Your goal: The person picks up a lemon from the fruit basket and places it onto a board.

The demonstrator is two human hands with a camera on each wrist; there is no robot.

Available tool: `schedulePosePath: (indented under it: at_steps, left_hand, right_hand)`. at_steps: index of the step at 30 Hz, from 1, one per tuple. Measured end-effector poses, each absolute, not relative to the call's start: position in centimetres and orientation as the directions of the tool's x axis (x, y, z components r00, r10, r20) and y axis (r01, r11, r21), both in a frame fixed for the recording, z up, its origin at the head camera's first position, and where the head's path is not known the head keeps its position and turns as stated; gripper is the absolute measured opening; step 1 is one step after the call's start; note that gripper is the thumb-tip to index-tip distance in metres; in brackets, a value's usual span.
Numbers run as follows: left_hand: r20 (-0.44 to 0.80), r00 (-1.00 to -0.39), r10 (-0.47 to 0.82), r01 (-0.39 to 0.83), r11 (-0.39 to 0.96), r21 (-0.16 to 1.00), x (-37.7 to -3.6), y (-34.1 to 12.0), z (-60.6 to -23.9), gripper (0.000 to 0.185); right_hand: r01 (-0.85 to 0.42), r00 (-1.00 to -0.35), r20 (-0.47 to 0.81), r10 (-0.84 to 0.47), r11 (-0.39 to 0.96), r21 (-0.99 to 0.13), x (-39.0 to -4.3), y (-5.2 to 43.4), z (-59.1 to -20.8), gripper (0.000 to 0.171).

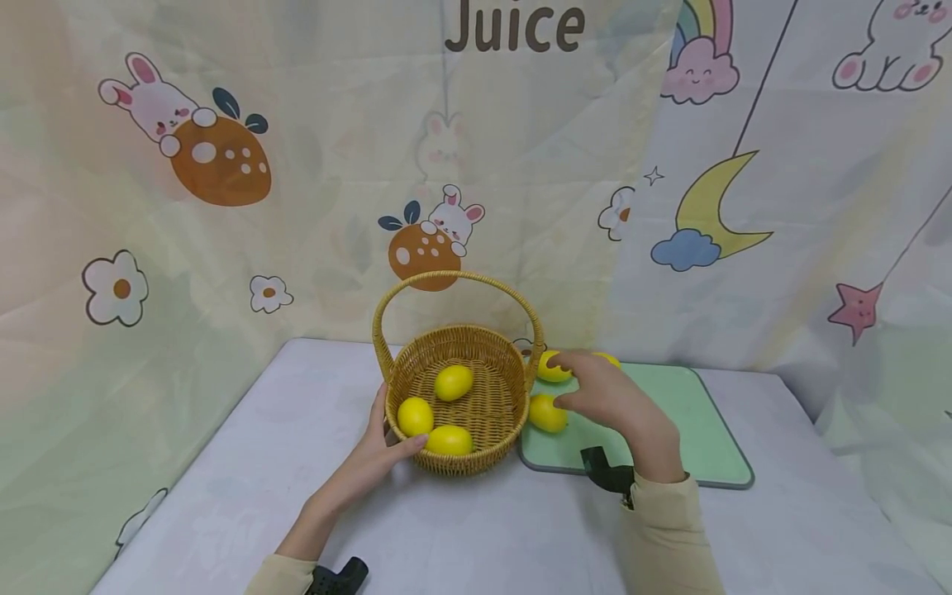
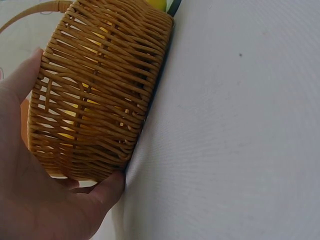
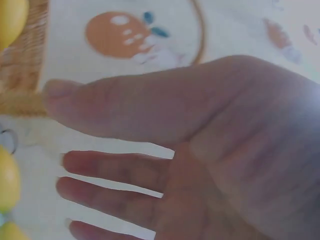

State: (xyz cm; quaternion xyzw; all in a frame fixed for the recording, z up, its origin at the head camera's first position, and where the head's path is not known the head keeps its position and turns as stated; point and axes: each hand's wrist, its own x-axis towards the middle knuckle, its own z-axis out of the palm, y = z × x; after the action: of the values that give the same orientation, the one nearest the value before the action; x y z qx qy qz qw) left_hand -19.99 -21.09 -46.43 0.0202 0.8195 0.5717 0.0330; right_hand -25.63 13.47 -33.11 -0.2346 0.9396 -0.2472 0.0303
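Observation:
A wicker basket (image 1: 487,405) with a hoop handle stands on the white table and holds three yellow lemons (image 1: 454,382). My left hand (image 1: 388,431) grips the basket's near-left wall, thumb along the front and fingers up the side; the left wrist view shows the hand (image 2: 45,200) wrapped round the wall of the basket (image 2: 100,95). My right hand (image 1: 559,382) hovers with straight fingers over the left end of a green cutting board (image 1: 684,413), between two lemons (image 1: 546,415) lying there. A third lemon (image 1: 608,358) peeks out behind it. In the right wrist view the hand (image 3: 65,125) holds nothing.
A cartoon-printed curtain (image 1: 223,207) closes off the back and both sides. The table (image 1: 483,529) shows bare white cloth in front of the basket and board. The board touches the basket's right side.

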Motion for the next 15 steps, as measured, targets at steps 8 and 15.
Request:
schedulePosePath:
  at_steps: [8,15]
  left_hand:
    - [-0.033,-0.997,0.069,-0.007,0.347,0.938,-20.0,-21.1,-46.5,0.109]
    - [-0.032,-0.997,0.075,-0.004,0.343,0.939,-20.2,-21.2,-46.5,0.109]
  right_hand:
    - [-0.530,-0.833,0.136,-0.536,0.705,-0.470,-23.1,11.3,-31.7,0.052]
    - [-0.574,-0.774,0.083,-0.627,0.641,-0.509,-22.7,8.0,-32.7,0.051]
